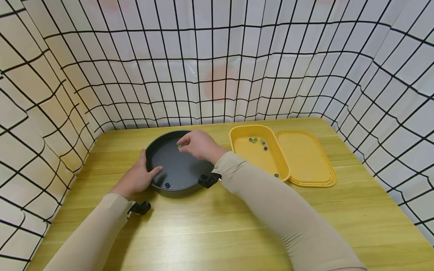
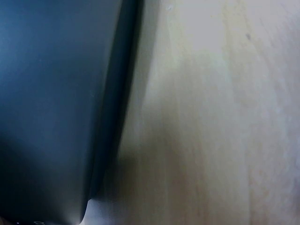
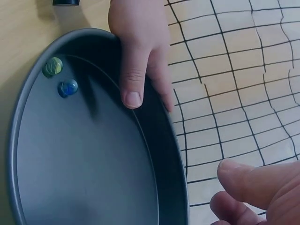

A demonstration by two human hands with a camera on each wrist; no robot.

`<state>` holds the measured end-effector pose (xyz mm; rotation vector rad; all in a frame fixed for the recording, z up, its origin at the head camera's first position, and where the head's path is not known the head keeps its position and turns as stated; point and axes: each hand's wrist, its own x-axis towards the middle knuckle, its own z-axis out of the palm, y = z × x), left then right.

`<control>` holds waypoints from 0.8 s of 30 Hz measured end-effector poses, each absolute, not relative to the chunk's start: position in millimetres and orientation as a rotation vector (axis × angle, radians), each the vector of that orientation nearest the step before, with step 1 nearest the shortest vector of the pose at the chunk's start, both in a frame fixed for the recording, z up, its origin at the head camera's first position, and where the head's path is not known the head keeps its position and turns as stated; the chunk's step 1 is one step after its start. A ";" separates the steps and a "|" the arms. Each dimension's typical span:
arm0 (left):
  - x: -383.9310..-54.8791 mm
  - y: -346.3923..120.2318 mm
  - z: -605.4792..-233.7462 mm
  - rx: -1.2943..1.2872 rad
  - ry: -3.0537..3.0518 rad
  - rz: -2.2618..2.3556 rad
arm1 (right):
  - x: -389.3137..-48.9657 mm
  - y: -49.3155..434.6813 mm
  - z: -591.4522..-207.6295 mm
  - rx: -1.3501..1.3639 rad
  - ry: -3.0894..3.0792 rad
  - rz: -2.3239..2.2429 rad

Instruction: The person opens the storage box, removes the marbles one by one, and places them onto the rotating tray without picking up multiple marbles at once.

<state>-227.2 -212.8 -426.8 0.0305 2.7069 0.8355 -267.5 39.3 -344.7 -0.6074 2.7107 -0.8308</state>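
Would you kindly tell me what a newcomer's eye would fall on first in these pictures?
Most likely the round dark pan, left of centre, gripped by the left hand while the right hand pinches a greenish marble over it. Next, the bright yellow tray further right, with marbles inside and a flat yellow lid beside it.

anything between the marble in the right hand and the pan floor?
Nothing visible. The right hand pinches a green marble above the dark pan, its floor mostly bare. The left hand holds its left side; a blue marble and another green marble lie at the near side, out of the way.
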 end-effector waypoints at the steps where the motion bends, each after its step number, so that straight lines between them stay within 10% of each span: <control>1: -227.1 -212.9 -426.7 0.029 2.706 0.836 | -267.1 39.2 -344.2 -0.611 2.708 -0.832; 24: -222.7 -210.0 -422.3 0.052 2.746 0.837 | -321.6 178.6 -359.5 -0.140 2.884 -0.994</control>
